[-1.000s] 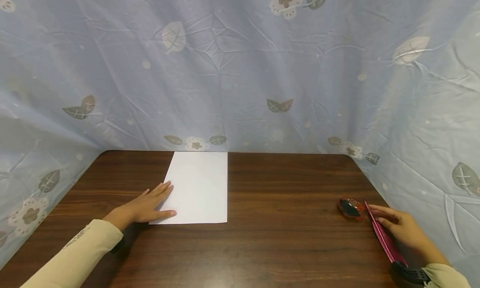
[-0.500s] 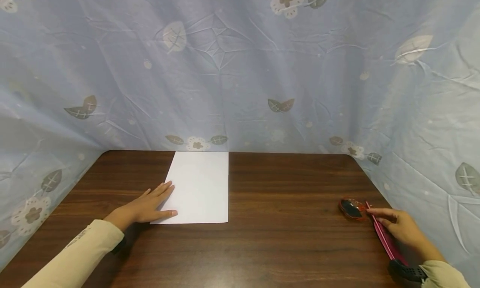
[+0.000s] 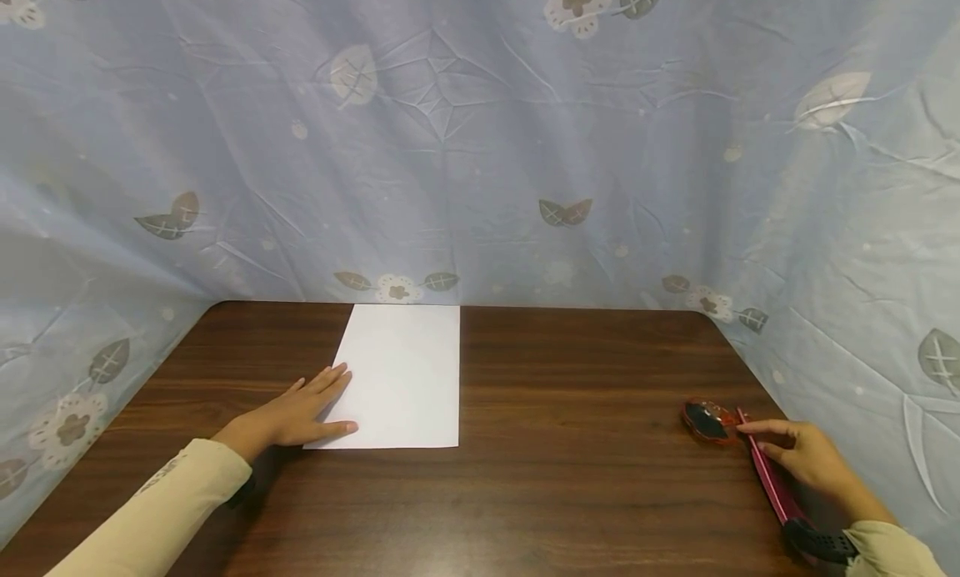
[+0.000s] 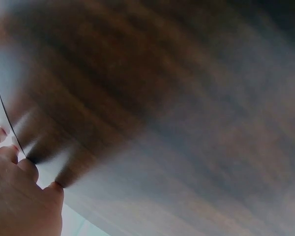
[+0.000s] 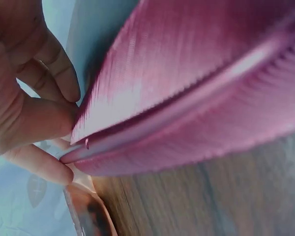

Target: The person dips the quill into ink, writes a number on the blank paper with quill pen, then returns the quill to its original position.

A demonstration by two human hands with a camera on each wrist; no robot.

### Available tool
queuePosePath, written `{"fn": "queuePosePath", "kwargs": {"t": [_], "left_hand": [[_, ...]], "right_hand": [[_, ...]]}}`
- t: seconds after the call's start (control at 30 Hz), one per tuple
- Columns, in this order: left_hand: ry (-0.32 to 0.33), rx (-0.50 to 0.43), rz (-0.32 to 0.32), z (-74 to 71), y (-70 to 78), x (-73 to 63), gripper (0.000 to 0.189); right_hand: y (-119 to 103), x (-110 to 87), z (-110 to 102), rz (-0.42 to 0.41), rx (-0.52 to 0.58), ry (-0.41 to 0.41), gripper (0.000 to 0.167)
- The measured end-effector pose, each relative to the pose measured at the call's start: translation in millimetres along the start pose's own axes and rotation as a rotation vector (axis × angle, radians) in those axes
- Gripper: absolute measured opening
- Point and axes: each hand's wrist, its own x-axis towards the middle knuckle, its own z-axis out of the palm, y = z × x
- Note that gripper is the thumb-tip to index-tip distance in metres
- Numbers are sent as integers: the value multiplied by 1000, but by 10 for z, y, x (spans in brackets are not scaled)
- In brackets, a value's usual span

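In the head view my left hand (image 3: 292, 416) lies with fingers spread on the left edge of a white paper sheet (image 3: 405, 377). The left wrist view shows that hand (image 4: 24, 196) with its fingertips touching the sheet. At the right side of the table, my right hand (image 3: 813, 464) pinches a pink feather (image 3: 772, 485) near its narrow shaft end. Close up in the right wrist view, thumb and fingers meet at the shaft end of the feather (image 5: 187, 93). Just left of that end sits a small clear-red dish (image 3: 708, 421) with something dark in it.
The dark wood table (image 3: 570, 494) has a patterned light-blue cloth (image 3: 487, 168) hanging behind it and along both sides. The paper reaches the table's far edge. A black strap (image 3: 821, 544) is on the right wrist.
The head view has shifted slightly. My right fingers have moved a little toward the near side along the feather, which looks turned more edge-on. The left hand stays on the paper.
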Motion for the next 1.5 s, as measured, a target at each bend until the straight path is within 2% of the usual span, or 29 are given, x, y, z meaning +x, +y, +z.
{"fn": "queuePosePath", "kwargs": {"t": [0.2,0.47,0.7,1.03,1.3,1.4,1.5], "left_hand": [[-6,-4,0,-32,30,-9,91],[5,-5,7,0,6,0,91],[2,-9,7,-1,15,-1,92],[-9,-8,-12,-28,24,-2,92],[-13,-11,-15,-34,22,-6,91],[-10,-10,-13,-30,30,-7,91],[-5,-10,-15,-28,36,-10,91]], "right_hand": [[22,15,-6,-41,-27,0,33],[34,17,-1,4,-126,7,31],[50,8,1,8,-150,9,28],[52,1,-1,-12,-105,48,26],[60,0,20,-44,-2,91,26],[56,-4,24,-36,16,108,24],[39,-12,24,9,31,115,19]]}}
